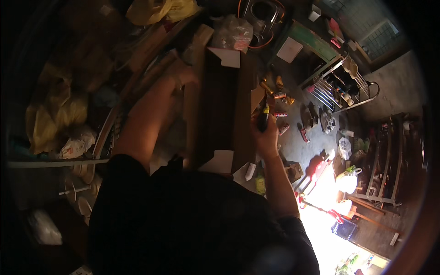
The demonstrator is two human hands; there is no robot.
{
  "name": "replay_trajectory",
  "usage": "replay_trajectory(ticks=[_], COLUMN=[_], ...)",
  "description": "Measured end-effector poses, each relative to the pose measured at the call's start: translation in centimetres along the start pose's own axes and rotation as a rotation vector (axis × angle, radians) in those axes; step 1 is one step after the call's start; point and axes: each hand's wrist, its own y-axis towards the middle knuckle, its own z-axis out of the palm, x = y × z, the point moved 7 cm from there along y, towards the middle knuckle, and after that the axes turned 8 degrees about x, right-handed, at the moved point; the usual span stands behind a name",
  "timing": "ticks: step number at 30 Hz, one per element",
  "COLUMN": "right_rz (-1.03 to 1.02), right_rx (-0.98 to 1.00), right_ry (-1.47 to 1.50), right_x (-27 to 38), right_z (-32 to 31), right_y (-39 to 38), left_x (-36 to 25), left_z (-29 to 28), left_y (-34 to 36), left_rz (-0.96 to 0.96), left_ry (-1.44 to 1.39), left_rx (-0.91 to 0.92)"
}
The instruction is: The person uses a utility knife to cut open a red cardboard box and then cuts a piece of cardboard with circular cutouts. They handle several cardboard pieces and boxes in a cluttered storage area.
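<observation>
Steadiness matters as we brace the long brown wooden channel (220, 110) with our left hand (183, 73) gripping its far edge, our right hand (265, 133) clenching a dark yellow-tipped tool (263, 117) beside it.

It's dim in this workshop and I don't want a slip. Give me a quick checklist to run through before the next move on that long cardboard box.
1. Left hand steadies the long cardboard box at its left wall: ok.
2. Right hand grips the dark tool firmly: ok.
3. Tool tip visible: cannot tell, too dark.
4. Box flaps open: ok.
5. Floor beside the box free of loose bits: not ok, small cans lie scattered.
</observation>
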Motion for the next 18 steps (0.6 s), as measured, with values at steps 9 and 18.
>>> replay_trajectory(ticks=[9,18], right_rz=[0.127,0.075], right_rx=[0.057,-0.123], right_ry=[-0.291,-0.557], right_x=[-8.3,-2.8], right_z=[5.1,7.1], right_y=[3.2,1.7], left_x=[-2.2,2.7], left_z=[3.3,2.8], left_y=[-1.5,0.4], left_rz=[0.109,0.446], left_ry=[-0.157,-0.471], left_rx=[-0.173,-0.412])
